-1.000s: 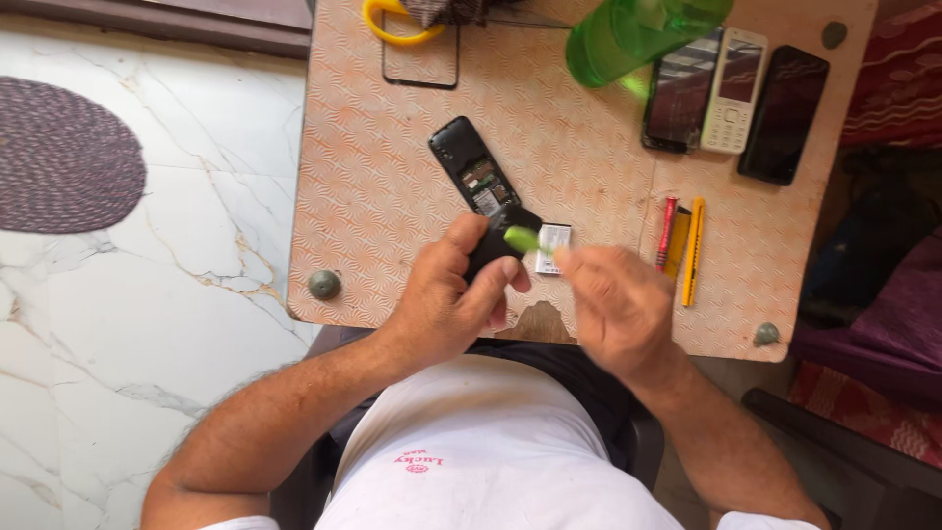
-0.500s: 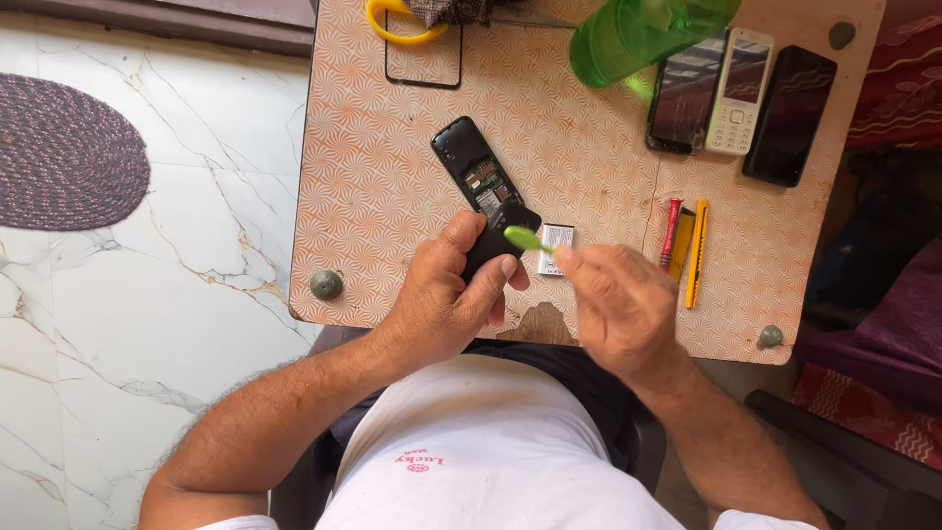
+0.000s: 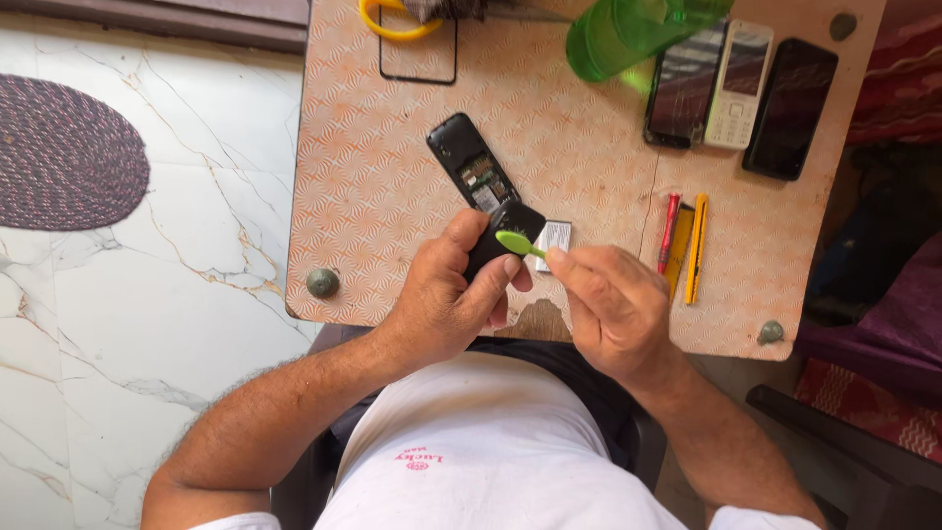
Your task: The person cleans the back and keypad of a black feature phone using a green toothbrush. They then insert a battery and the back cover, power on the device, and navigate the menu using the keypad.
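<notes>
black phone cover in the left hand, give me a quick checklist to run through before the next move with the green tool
1. Left hand grips the black cover: ok.
2. Right hand pinches the green tool: ok.
3. Tool tip touches the cover: ok.
4. Open phone lies flat on the table, apart from the hands: ok.
5. Battery undamaged: cannot tell, partly hidden.

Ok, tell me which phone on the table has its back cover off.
The black phone lying alone mid-table, its insides exposed. The three phones at the far right edge lie closed, screens up.
</notes>
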